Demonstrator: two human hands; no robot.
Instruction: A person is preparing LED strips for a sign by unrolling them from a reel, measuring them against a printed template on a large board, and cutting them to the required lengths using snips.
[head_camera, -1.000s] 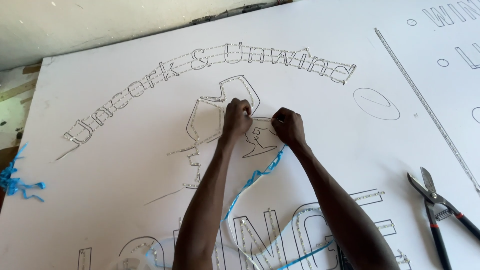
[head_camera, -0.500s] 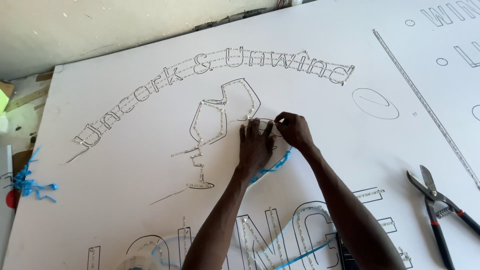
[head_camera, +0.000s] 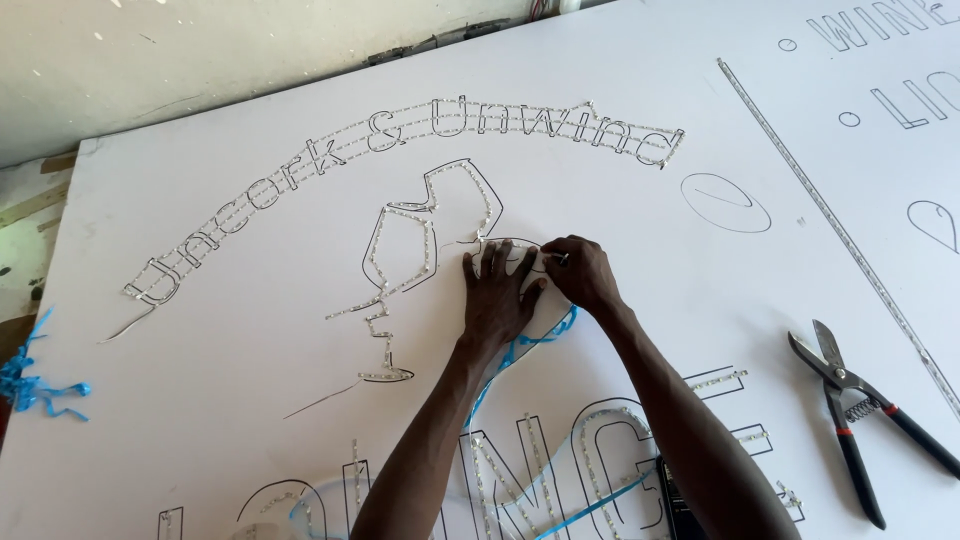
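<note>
- The left hand (head_camera: 497, 295) lay flat, fingers spread, pressing the light strip (head_camera: 480, 243) onto the white sign board (head_camera: 230, 330).
- The right hand (head_camera: 580, 275) pinched the strip's end just beside it.
- Tin snips (head_camera: 850, 400) lay well apart, to the right.

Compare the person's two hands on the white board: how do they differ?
The left hand lies flat, fingers spread, palm down on the white board; the right hand is curled, fingertips pinched on something small. The left hand sits nearer the wine-glass outline; the right hand sits further right, toward the snips. Both are bare and rest on the same curved outline.
</note>
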